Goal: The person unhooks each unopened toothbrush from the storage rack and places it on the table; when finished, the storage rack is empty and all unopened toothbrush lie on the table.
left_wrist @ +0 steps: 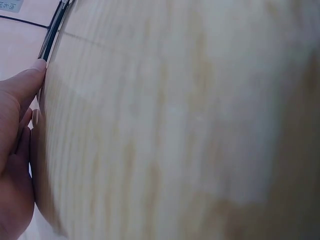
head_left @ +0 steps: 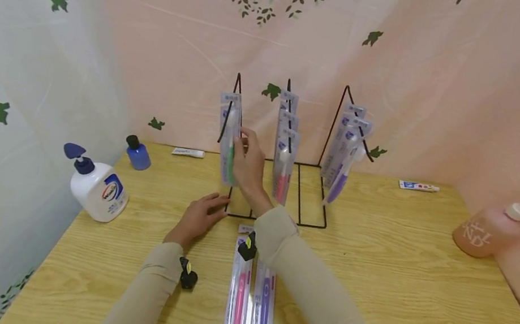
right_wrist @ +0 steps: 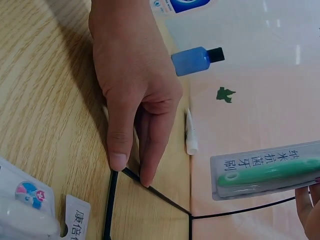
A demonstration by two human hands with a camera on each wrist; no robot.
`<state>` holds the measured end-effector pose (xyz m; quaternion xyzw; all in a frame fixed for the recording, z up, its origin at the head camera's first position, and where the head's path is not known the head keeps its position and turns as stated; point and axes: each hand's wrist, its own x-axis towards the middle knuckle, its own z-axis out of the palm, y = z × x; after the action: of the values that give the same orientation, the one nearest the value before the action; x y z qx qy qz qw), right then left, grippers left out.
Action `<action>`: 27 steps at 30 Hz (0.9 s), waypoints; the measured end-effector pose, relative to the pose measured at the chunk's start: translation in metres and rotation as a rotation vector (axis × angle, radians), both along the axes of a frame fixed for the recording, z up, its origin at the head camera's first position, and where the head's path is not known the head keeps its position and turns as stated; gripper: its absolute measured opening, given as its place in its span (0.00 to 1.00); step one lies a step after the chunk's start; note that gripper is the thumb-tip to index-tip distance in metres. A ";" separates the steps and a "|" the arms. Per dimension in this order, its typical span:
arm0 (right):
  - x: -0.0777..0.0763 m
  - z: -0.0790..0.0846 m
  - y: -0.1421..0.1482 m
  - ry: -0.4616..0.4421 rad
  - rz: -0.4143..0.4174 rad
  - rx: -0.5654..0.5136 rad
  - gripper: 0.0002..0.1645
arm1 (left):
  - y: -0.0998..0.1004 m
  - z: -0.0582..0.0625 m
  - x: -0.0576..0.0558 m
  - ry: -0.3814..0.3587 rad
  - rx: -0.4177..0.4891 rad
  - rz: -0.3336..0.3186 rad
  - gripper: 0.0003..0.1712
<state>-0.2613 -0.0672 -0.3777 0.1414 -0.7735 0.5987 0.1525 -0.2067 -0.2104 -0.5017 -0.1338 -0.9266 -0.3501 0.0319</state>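
Observation:
My right hand (head_left: 249, 169) pinches a packaged toothbrush (head_left: 230, 160) with a green handle, which hangs at the left hook of a black wire rack (head_left: 313, 226). In the right wrist view the fingertips touch the lower side of this pack (right_wrist: 265, 172). My left hand (head_left: 199, 218) holds the rack's front left corner, thumb and forefinger on the wire. Pink-handled toothbrush packs (head_left: 282, 174) hang from the middle hook and purple-handled ones (head_left: 340, 178) from the right hook. On the table before the rack lie a pink toothbrush pack (head_left: 239, 302) and a purple toothbrush pack (head_left: 264, 306), side by side.
A white pump bottle (head_left: 102, 193) and a small blue bottle (head_left: 138, 154) stand at the left. Toothpaste tubes lie along the back, one white (head_left: 188, 153), one blue and white (head_left: 418, 187). A pink pump bottle (head_left: 488, 232) stands right. A patterned curtain (head_left: 407, 83) hangs behind.

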 end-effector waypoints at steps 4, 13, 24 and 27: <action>0.007 0.002 0.006 0.021 0.006 -0.012 0.19 | -0.001 0.001 0.000 -0.011 0.003 0.002 0.24; 0.029 0.009 0.019 0.016 0.069 -0.028 0.17 | 0.000 0.004 0.000 -0.012 0.000 0.011 0.24; 0.056 0.010 0.038 0.006 0.139 -0.020 0.18 | 0.002 0.002 0.000 0.007 -0.003 0.004 0.24; 0.063 0.010 0.043 0.001 0.157 -0.011 0.18 | 0.002 0.002 0.000 -0.015 0.002 0.012 0.25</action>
<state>-0.1983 -0.0242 -0.3674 0.2011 -0.7566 0.6130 0.1062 -0.2065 -0.2084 -0.4999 -0.1256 -0.9272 -0.3519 0.0273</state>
